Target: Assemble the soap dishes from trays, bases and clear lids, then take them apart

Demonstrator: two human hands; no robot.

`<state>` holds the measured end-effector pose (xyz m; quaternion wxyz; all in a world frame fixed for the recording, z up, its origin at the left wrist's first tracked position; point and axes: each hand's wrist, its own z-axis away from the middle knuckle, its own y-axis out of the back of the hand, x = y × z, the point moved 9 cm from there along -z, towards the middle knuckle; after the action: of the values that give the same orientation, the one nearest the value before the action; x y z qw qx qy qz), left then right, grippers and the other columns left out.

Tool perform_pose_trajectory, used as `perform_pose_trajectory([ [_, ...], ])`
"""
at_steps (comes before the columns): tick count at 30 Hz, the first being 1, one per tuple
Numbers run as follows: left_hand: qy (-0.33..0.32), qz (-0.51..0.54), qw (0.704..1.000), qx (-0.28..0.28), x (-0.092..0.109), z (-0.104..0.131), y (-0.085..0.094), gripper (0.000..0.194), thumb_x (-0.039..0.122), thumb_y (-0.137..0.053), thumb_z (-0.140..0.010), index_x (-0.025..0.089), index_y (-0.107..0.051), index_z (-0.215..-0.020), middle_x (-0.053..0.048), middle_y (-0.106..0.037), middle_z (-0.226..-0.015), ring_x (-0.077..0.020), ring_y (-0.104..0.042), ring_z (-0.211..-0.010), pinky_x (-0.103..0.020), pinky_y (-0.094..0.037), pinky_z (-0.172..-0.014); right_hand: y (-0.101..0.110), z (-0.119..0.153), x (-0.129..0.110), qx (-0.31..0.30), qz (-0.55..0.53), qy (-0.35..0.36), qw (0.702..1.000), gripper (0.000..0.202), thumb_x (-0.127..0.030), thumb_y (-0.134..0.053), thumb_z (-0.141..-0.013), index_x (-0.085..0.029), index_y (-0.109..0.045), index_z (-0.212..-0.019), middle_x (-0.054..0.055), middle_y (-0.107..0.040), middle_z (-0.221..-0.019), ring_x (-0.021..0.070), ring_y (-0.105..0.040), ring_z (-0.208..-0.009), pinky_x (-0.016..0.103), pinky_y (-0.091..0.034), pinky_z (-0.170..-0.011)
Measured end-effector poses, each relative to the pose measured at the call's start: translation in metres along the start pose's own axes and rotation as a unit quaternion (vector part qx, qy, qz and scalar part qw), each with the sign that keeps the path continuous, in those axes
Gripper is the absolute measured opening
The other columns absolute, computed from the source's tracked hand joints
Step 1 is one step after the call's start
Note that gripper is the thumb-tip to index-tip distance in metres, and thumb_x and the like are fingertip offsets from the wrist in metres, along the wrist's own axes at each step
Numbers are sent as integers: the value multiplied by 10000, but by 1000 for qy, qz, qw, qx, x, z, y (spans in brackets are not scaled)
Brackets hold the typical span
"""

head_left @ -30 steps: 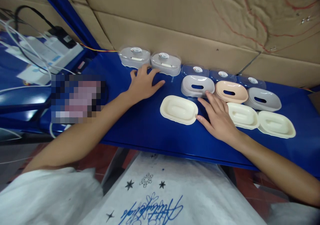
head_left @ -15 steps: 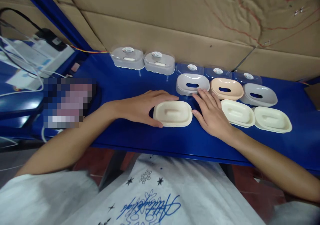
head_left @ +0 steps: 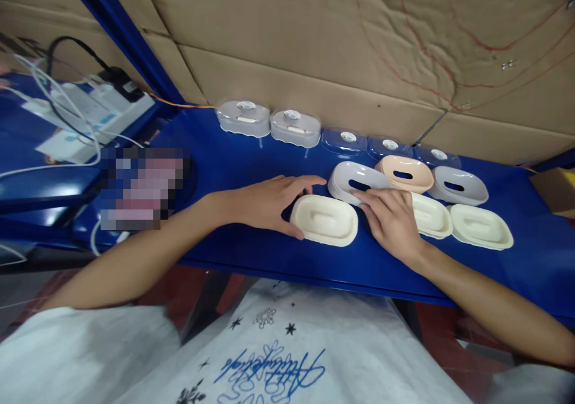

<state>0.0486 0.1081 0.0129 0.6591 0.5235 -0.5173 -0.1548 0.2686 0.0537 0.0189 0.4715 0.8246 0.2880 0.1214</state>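
Note:
My right hand (head_left: 394,224) has its thumb and fingers closed on the near right edge of a grey oval soap dish (head_left: 340,185) with a slot in its floor. The dish is tilted and pulled out of its row. My left hand (head_left: 274,203) lies with thumb and fingers spread around the left end of a cream oval tray (head_left: 324,236), its thumb close to the rim. Beyond my right hand sit two more cream trays, one partly hidden by the hand (head_left: 433,215) and one farther right (head_left: 482,227).
A peach slotted dish (head_left: 406,182) and another grey one (head_left: 469,196) stand behind. Clear lids (head_left: 344,142) and two lidded grey boxes (head_left: 245,122) line the cardboard wall (head_left: 287,45). A power strip with cables (head_left: 103,120) and a pixelated object (head_left: 144,191) lie left.
My right hand has closed on the grey slotted dish and drawn it toward me, out of line with its neighbours. My left hand stays around the cream tray's end. The view has shifted slightly.

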Motion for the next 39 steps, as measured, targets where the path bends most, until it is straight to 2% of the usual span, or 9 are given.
perform_pose_trajectory([
  [4, -4, -41, 999, -8, -4, -3, -7, 1030, 575, -872, -928, 319, -289, -1739, -152, -593, -1636, -375, -627, -1435, -501, -427, -1188, 5, 2, -11, 21, -7, 32, 999, 450, -199, -543, -1113, -335, -650, -1529, 77, -789, -1217, 286, -705, -1111, 449, -433, -930],
  [8, -4, -31, 1000, 2, -7, -6, -9, 1167, 595, -893, -896, 337, -184, -1786, -178, -457, -1756, -417, -556, -1522, -580, -407, -1238, 4, 3, -17, 7, -22, 52, 998, 497, -192, -553, -1106, -359, -618, -1569, 63, -793, -1198, 268, -717, -1080, 450, -424, -954],
  [13, -17, -5, 1000, 7, -5, -6, -11, 1249, 648, -889, -885, 371, -95, -1808, -202, -311, -1835, -451, -421, -1633, -640, -363, -1272, 10, 7, -27, 11, -43, 77, 996, 648, -163, -578, -1087, -399, -489, -1683, 40, -798, -1208, 249, -719, -1050, 442, -428, -941],
  [16, -31, 7, 999, 4, 0, -6, -11, 1238, 650, -882, -898, 376, -92, -1811, -187, -342, -1827, -435, -437, -1627, -604, -373, -1269, 10, 10, -38, -9, -47, 94, 994, 656, -156, -586, -1085, -386, -491, -1692, 39, -807, -1206, 239, -718, -1031, 432, -439, -918],
  [21, -46, -3, 999, -9, 6, -6, -12, 1098, 595, -825, -978, 374, -138, -1806, -170, -432, -1784, -397, -495, -1587, -560, -370, -1251, 15, 10, -52, -11, -51, 140, 989, 508, -194, -606, -1102, -297, -612, -1599, 52, -821, -1163, 232, -703, -994, 413, -444, -882],
  [23, -49, -12, 999, -14, 6, -7, -13, 1024, 572, -799, -1005, 382, -180, -1798, -160, -474, -1759, -387, -523, -1559, -546, -378, -1235, 14, 8, -54, -20, -57, 159, 985, 510, -230, -624, -1105, -257, -594, -1613, 70, -821, -1218, 238, -709, -1044, 423, -452, -930],
  [28, -58, -26, 998, -20, 7, -7, -14, 949, 585, -788, -1009, 376, -272, -1778, -143, -534, -1717, -387, -564, -1505, -525, -380, -1225, -1, 9, -57, -96, -60, 190, 975, 525, -386, -580, -1146, -212, -553, -1640, 119, -758, -1475, 279, -680, -1324, 476, -396, -1142],
  [32, -55, -30, 998, -28, 5, -8, -17, 991, 635, -792, -996, 370, -252, -1784, -148, -544, -1702, -387, -558, -1497, -509, -368, -1217, -6, 12, -61, -123, -72, 205, 968, 559, -404, -541, -1168, -183, -488, -1678, 135, -688, -1591, 275, -618, -1469, 498, -317, -1237],
  [39, -32, -30, 999, -30, 1, -9, -20, 1051, 690, -802, -969, 347, -246, -1792, -166, -544, -1686, -391, -548, -1493, -514, -337, -1235, -8, 11, -60, -125, -92, 207, 966, 702, -304, -546, -1164, -198, -251, -1793, 125, -684, -1596, 270, -631, -1463, 503, -320, -1242],
])
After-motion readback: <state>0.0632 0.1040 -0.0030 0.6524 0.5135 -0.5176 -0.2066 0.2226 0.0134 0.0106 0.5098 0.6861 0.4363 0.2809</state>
